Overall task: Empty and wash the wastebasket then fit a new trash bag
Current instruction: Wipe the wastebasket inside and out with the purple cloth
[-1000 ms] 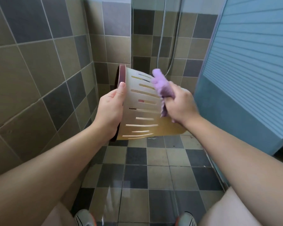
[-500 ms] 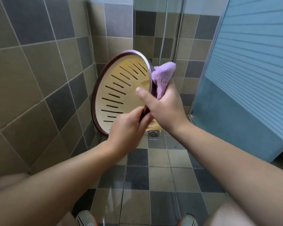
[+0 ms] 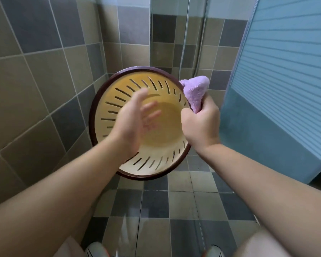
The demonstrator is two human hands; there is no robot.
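The wastebasket [image 3: 161, 160] is cream plastic with slotted walls and a dark brown rim. It hangs in the air with its open mouth turned toward me, so I see down to its bare bottom. My right hand [image 3: 200, 125] grips the rim on the right side together with a bunched purple cloth [image 3: 195, 89], which sticks up above the fist. My left hand [image 3: 135, 121] is blurred in front of the basket's mouth, fingers spread and holding nothing.
Tiled walls [image 3: 35, 86] close in on the left and behind. A blue ribbed door panel [image 3: 278, 80] stands at the right. A shower hose [image 3: 183, 43] hangs at the back. Below lie the checked floor tiles [image 3: 182, 203] and my shoes.
The basket has turned from side-on to mouth facing me. My left hand let go of the rim and moved in front of the opening. My right hand took over the rim with the cloth.
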